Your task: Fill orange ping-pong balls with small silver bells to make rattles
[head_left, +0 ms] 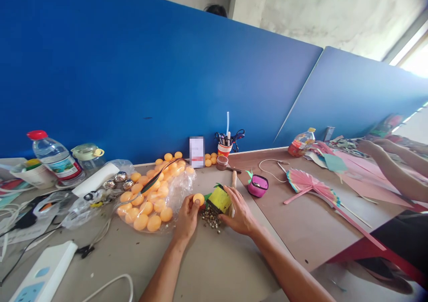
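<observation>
My left hand (186, 219) pinches an orange ping-pong ball (198, 198) between thumb and fingers, just right of a clear plastic bag of orange balls (152, 201). My right hand (238, 213) rests closed beside a yellow and green object (219, 200) on the table, touching it; what exactly it grips is hard to make out. A small pile of little metal bells (210, 217) lies between my two hands.
Behind stand a pen cup with scissors (224, 148), loose orange balls (210, 159), a pink pouch (257, 186), a paper fan (309, 184), water bottles (55, 157), a power strip (42, 273) and cables. Another person's arms (394, 168) work at the right. A blue partition (167, 79) backs the table.
</observation>
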{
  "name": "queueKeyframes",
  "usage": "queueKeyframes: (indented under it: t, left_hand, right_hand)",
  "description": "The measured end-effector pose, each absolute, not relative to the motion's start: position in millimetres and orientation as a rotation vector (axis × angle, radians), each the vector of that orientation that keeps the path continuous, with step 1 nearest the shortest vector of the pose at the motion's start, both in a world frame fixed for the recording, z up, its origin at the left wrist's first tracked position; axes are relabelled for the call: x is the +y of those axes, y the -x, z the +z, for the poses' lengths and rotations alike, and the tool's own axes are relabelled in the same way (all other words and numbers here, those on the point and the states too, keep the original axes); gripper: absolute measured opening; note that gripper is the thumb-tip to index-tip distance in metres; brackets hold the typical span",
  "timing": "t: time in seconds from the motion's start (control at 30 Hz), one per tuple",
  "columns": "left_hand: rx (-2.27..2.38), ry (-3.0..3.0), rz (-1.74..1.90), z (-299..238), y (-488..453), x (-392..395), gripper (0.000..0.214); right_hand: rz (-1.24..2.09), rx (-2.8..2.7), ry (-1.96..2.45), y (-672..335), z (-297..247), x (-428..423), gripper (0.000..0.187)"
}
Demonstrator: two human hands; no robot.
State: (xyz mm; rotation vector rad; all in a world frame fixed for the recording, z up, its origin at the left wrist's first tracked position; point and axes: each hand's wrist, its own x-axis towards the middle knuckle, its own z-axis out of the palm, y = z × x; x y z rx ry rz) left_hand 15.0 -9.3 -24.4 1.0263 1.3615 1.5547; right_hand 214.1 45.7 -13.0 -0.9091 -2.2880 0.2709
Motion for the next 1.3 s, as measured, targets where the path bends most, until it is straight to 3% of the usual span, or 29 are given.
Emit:
queueKeyframes:
  t: [0.43, 0.6, 0.9, 1.3]
  left_hand:
    - [1.299, -0.927, 1.594, -25, -16, -8, 0.044]
    - [1.337, -0.929, 1.593, -28, -14, -7, 0.045]
    - [1.342, -0.901, 1.539, -20, -15, -10, 0.043]
    - [1.35, -0.868, 1.509, -11, -16, -12, 0.043]
  right_hand:
    - [0.213, -2.211, 0.896, -216, -15, 50, 0.083]
    - [0.46, -2.048, 0.902, -220, -23, 58, 0.083]
    - [1.28, -1.359, 0.666, -223, -25, 68, 0.073]
    - [1.48, -1.151, 0.55, -219, -9, 62, 0.064]
